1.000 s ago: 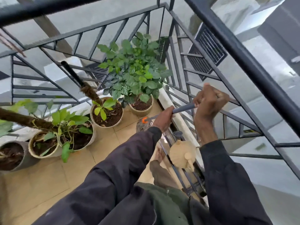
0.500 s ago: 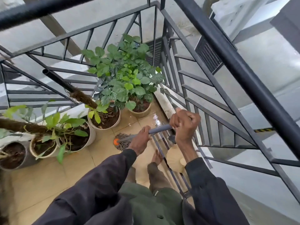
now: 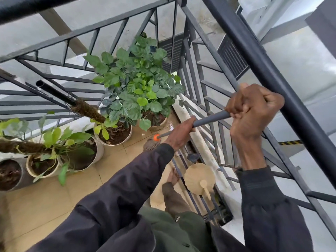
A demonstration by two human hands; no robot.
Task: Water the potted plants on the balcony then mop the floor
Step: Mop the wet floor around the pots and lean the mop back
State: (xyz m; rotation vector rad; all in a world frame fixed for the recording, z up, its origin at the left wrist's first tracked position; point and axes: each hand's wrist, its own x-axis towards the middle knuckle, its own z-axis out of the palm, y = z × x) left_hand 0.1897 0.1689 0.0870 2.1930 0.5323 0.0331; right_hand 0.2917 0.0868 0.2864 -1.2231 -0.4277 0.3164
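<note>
The mop head (image 3: 151,144) now lies farther forward than half a second ago, on the tiled floor (image 3: 45,200) just in front of the corner potted plant (image 3: 138,88), where the tiles show a wet sheen; before, it sat nearer the person's feet. This indicates a push stroke toward the railing (image 3: 272,84) corner, so the mopping stage appears to be in progress. The left hand (image 3: 180,133) is closed around the lower part of the grey mop handle (image 3: 211,120), just above the orange collar (image 3: 156,137). The right hand (image 3: 252,108) is clenched in a fist around the upper end and has risen closer to the top rail. The watering can (image 3: 199,178) stands idle beside the railing, which suggests watering is finished. The remaining pots (image 3: 80,157) line the left edge, and dry-looking tiles near them probably await further strokes.
</note>
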